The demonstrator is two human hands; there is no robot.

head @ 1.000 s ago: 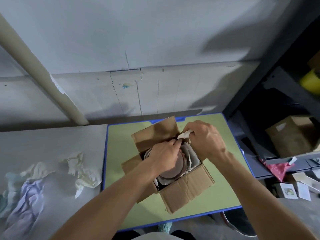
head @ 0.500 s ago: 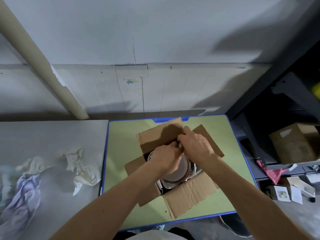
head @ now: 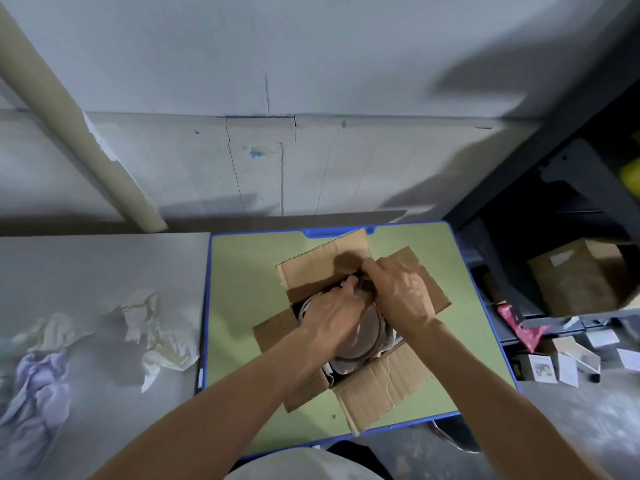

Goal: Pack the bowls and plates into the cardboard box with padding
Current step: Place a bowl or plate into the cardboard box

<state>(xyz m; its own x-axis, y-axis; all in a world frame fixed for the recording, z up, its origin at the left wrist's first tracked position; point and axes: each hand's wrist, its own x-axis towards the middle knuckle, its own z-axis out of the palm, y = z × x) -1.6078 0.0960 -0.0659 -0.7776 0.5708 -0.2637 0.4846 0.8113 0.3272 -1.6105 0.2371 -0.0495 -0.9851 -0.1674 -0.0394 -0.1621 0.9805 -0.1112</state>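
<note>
Bowls and plates (head: 360, 341) sit stacked in the open cardboard box (head: 381, 382) on the green tabletop (head: 242, 271). The left hand (head: 329, 317) and right hand (head: 401, 296) curl their fingers down by white paper (head: 346, 281) at the far side. I cannot tell if they pinch it. More crumpled paper (head: 156, 327) lies off to the left, and the flaps are not shut yet.

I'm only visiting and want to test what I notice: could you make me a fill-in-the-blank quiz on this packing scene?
1. The left hand and right hand both reach into the open ____ box.
2. The box stands on a ____ tabletop with a blue rim.
3. Crumpled paper lies on the grey surface to the box's ____.
4. The brownish dish in the box is ____ in shape.

Missing words: cardboard; green; left; round.
</note>
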